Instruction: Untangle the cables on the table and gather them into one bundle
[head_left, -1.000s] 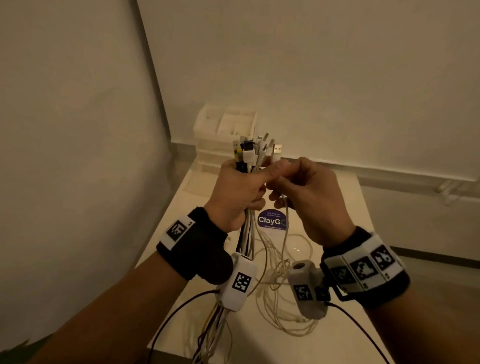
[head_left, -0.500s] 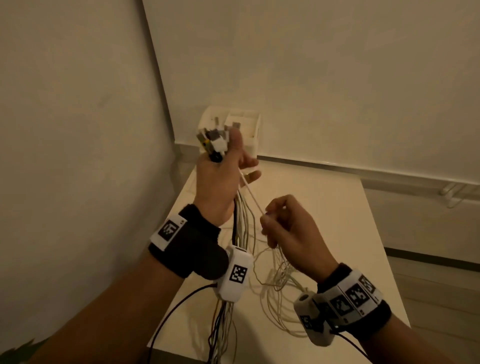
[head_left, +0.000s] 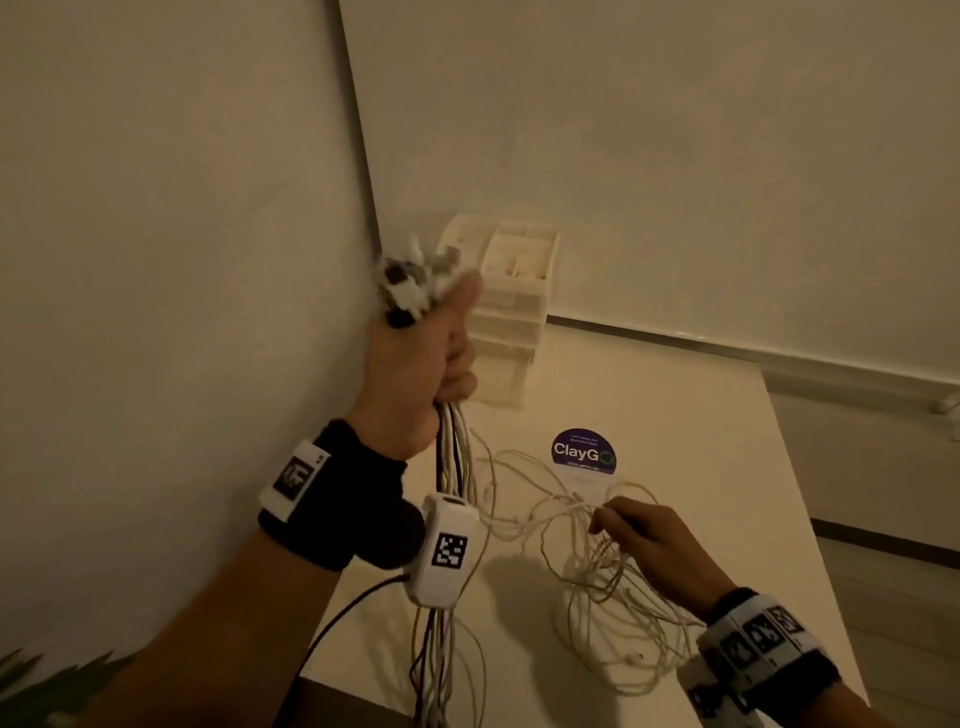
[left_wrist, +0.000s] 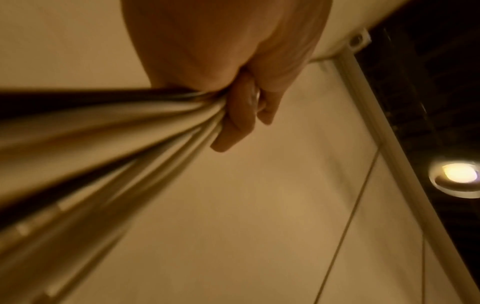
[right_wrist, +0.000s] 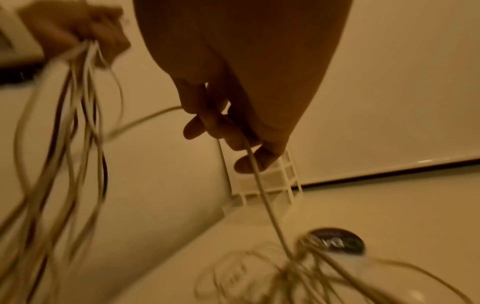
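My left hand (head_left: 415, 374) is raised by the left wall and grips a bundle of cables (head_left: 453, 457), mostly white with a few dark ones. Their plug ends (head_left: 410, 286) stick out above my fist, blurred. The strands hang down past my wrist and off the table's near edge. In the left wrist view my fingers (left_wrist: 233, 115) curl round the cables (left_wrist: 109, 127). My right hand (head_left: 639, 540) is low over the table and pinches a white cable (right_wrist: 262, 185) that runs down into a loose tangle of white cables (head_left: 613, 613) on the table (head_left: 701, 415).
A white drawer organiser (head_left: 509, 312) stands at the table's back left corner against the wall. A round dark ClayGo sticker (head_left: 583, 453) lies on the table beyond the tangle. The wall is close on the left. The table's right edge drops to the floor.
My left hand has lifted the bundle up and to the left. My right hand has slid down and right along a white cable to the tangle near the table.
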